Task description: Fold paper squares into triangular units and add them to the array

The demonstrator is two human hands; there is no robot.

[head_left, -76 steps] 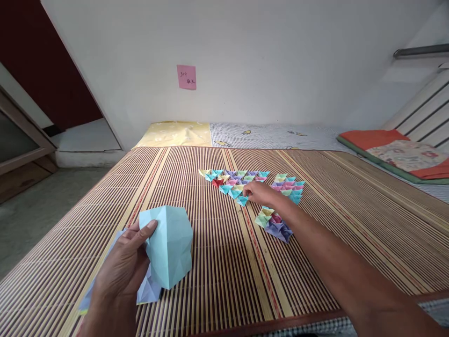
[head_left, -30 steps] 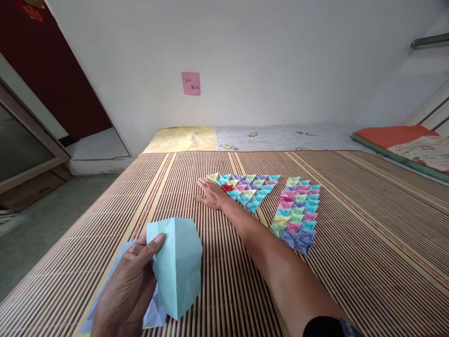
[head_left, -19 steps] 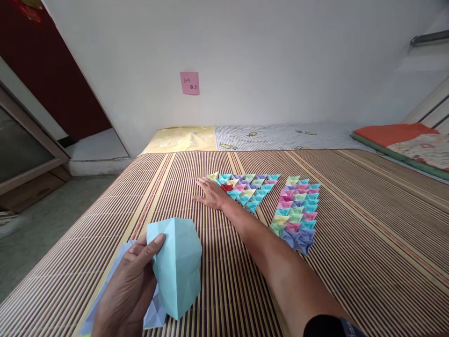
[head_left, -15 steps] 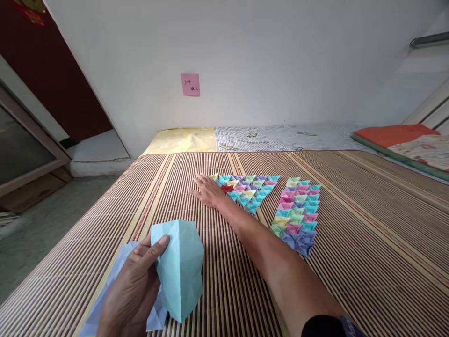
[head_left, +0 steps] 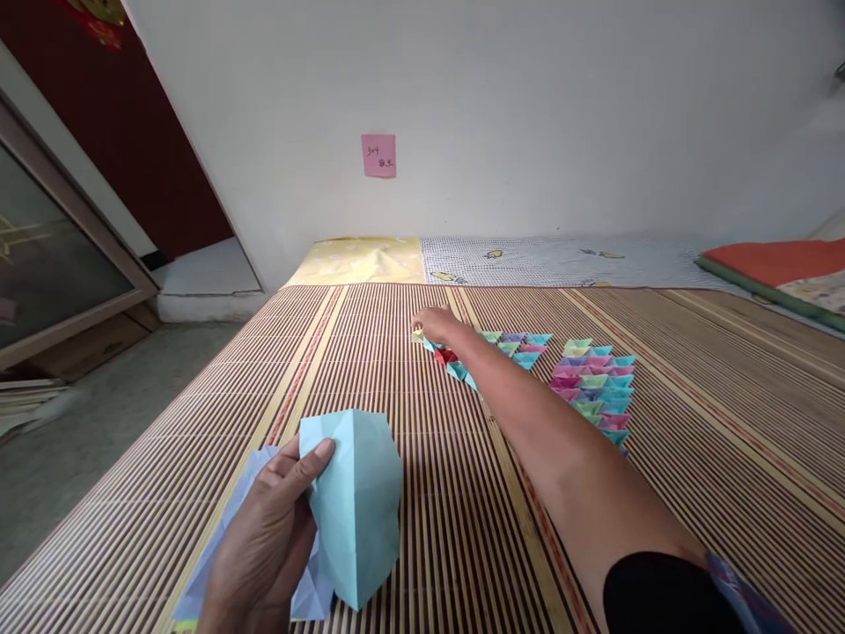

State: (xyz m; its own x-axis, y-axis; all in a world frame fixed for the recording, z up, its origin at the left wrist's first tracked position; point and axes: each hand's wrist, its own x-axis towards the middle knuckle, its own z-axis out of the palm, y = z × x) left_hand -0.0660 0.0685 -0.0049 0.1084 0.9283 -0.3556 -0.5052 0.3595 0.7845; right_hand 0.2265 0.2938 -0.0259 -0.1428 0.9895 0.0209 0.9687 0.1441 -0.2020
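My left hand [head_left: 268,519] grips a creased light-blue sheet of paper [head_left: 356,511], its thumb pressed on the near face and the fingers behind. Under that hand lie lavender creased paper sheets [head_left: 217,550] on the mat. Stretched far forward, my right hand [head_left: 437,323] has its fingers bent down around a small yellow folded paper boat [head_left: 417,335] at the left end of a triangular group. A red paper boat [head_left: 445,356] sits just nearer. My right forearm hides part of this group, and the fingertips are hard to make out.
A second block of colourful paper boats [head_left: 594,380] stands to the right of my forearm. The striped bamboo mat [head_left: 713,458] covers the bed. Yellow cloth [head_left: 370,261] lines its back edge, and folded orange bedding [head_left: 772,261] lies at far right.
My right hand has gone from lying spread over the left end of the boats to curled fingers at the yellow one. The view has turned slightly left; my left hand still holds the blue sheet.
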